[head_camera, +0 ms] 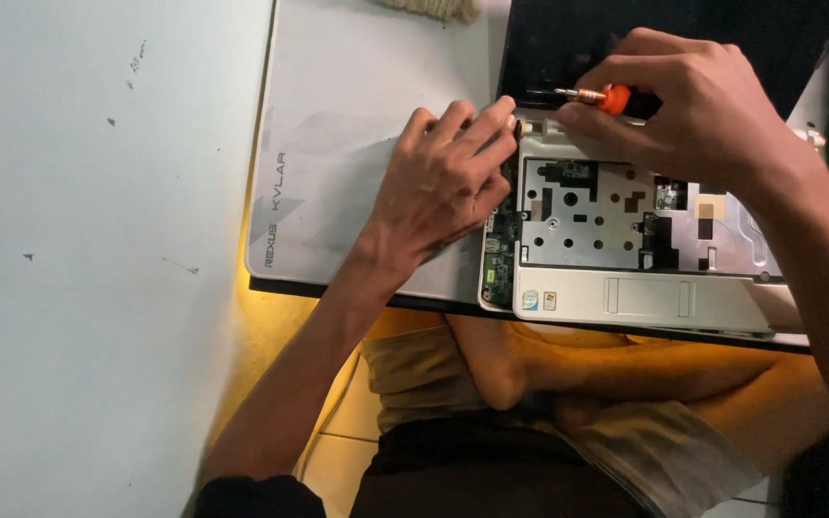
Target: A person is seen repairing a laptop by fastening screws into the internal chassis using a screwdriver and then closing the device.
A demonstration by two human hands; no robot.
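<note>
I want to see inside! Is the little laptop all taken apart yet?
Partly. The keyboard is already off the white laptop, baring its metal plate. The right hand holds an orange screwdriver at the back corner; the left hand steadies the edge. The palm rest and plate are not yet off.

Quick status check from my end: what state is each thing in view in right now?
Laptop: keyboard removed, metal plate and green circuit board exposed, screen dark.
Screwdriver: orange-handled, held level in the right hand, tip pointing toward the hinge corner.
Left hand: flat on the laptop's left edge, fingertips at the hinge corner, holding nothing.
Grey mat: lying flat under the laptop.
</note>
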